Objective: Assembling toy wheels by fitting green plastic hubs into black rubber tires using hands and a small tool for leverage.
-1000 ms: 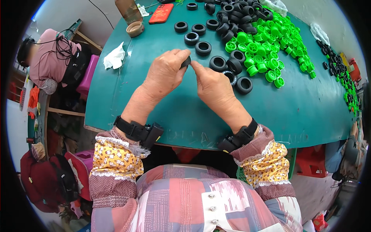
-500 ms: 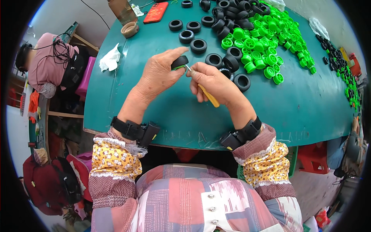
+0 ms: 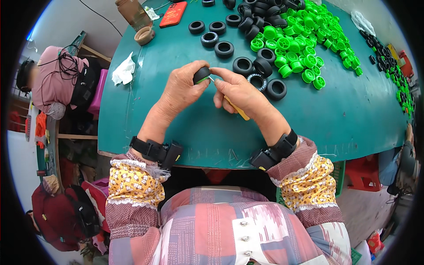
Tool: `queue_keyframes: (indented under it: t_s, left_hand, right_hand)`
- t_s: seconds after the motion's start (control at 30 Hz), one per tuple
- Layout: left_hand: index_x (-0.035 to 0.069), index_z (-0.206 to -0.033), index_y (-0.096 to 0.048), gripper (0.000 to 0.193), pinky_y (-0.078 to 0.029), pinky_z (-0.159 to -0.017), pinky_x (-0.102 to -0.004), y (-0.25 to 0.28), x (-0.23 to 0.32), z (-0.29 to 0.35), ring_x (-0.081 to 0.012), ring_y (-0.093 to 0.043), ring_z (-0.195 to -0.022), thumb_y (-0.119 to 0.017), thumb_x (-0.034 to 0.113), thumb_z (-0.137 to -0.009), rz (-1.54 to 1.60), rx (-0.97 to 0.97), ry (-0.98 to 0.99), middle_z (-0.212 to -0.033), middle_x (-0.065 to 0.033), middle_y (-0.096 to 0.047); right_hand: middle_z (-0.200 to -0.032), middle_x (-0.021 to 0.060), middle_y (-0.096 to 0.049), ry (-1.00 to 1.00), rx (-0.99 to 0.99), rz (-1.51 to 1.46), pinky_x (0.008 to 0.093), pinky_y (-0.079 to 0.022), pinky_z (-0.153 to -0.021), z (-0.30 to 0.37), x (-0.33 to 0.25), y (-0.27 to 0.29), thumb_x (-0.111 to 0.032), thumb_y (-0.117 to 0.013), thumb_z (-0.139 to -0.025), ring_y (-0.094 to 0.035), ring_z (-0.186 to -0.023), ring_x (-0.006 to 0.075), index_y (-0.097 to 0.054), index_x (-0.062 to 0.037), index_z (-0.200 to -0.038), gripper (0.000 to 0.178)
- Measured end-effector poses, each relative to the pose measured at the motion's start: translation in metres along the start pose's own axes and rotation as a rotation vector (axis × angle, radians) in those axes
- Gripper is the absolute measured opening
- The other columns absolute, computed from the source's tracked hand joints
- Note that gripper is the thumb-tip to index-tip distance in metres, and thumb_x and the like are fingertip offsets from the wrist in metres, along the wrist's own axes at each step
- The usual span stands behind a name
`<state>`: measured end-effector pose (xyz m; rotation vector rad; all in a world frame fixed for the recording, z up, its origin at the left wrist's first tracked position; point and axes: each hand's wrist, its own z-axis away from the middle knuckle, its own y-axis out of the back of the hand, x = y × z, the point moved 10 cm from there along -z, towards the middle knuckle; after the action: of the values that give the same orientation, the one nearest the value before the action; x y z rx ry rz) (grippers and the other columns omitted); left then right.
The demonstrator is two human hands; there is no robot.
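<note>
My left hand (image 3: 182,86) is closed around a small black toy tyre (image 3: 202,74) with a strip of green wheel hub showing at its lower edge. In my right hand (image 3: 242,90) is a tool with a yellow handle (image 3: 239,110) and a thin metal shaft, probably a screwdriver. The shaft's tip meets the tyre's edge by the green hub; exactly where it sits is hidden by my fingers. Just beyond my hands lie loose black tyres (image 3: 224,49), and a big heap of bright green wheel hubs (image 3: 304,44) spreads to the right.
Everything lies on a green table (image 3: 176,128). A red phone (image 3: 172,14), a brown jar (image 3: 134,13), a round cup-like lid (image 3: 144,35) and white crumpled tissue (image 3: 124,70) are at the far left. More tyres and hubs (image 3: 399,77) line the right edge. Another person sits at left.
The tyre in my left hand has tipped more upright, and my right fingers have moved up against it, with the tool still at its edge. The whole view has shifted slightly.
</note>
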<state>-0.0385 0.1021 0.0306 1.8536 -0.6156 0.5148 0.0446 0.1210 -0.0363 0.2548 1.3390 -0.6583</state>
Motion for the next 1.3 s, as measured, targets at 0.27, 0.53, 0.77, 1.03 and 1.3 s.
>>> queue_keyframes:
  t_s: [0.27,0.53,0.77,1.03,1.3]
  left_hand:
    - [0.003,-0.097,-0.056,0.028,-0.048,-0.064,-0.0277,0.003,0.0,-0.007,-0.0213,-0.06,-0.07,-0.063,0.004,-0.07,0.11,0.11,0.018,-0.08,-0.0124,-0.061]
    - [0.001,-0.091,-0.056,0.022,-0.047,-0.057,-0.0266,-0.011,-0.004,-0.018,-0.0168,-0.058,-0.061,-0.062,0.007,-0.071,0.297,0.031,0.071,-0.069,-0.0113,-0.059]
    - [-0.001,-0.083,-0.052,0.017,-0.045,-0.051,-0.024,-0.043,0.0,-0.022,-0.0097,-0.054,-0.056,-0.062,0.008,-0.072,0.308,-0.333,0.087,-0.064,-0.0043,-0.055]
    - [0.001,-0.106,-0.053,0.038,-0.046,-0.07,-0.0256,-0.013,0.022,-0.014,-0.0136,-0.055,-0.075,-0.061,0.007,-0.069,0.451,0.01,-0.009,-0.089,-0.0097,-0.058]
    - [-0.001,-0.09,-0.053,0.023,-0.044,-0.056,-0.0307,-0.014,0.021,-0.011,-0.0214,-0.055,-0.059,-0.06,0.009,-0.07,0.426,-0.05,-0.064,-0.068,-0.013,-0.056]
  right_hand:
    - [-0.076,0.0105,-0.057,0.296,0.259,0.161,0.0267,-0.043,-0.06,0.002,-0.023,0.015,-0.007,-0.045,-0.086,-0.054,-0.066,0.0146,-0.045,0.0015,-0.119,0.035]
    - [-0.075,0.0235,-0.058,0.564,0.412,0.564,0.0394,-0.046,-0.059,0.026,-0.057,0.015,-0.007,-0.044,-0.086,-0.059,-0.065,0.0346,-0.044,-0.0013,-0.119,0.034]
    - [-0.069,0.0225,-0.058,0.546,0.491,0.777,0.0443,-0.043,-0.054,0.043,-0.055,0.009,-0.008,-0.046,-0.085,-0.057,-0.062,0.038,-0.044,-0.0029,-0.119,0.034]
    - [-0.077,0.017,-0.059,0.459,0.486,0.484,0.0299,-0.044,-0.062,0.044,-0.055,0.02,-0.005,-0.044,-0.086,-0.057,-0.065,0.0227,-0.045,-0.0024,-0.118,0.032]
    - [-0.067,0.0203,-0.057,0.443,0.547,0.802,0.0381,-0.045,-0.057,0.054,-0.063,0.001,-0.006,-0.044,-0.086,-0.059,-0.063,0.0345,-0.044,-0.0055,-0.119,0.034]
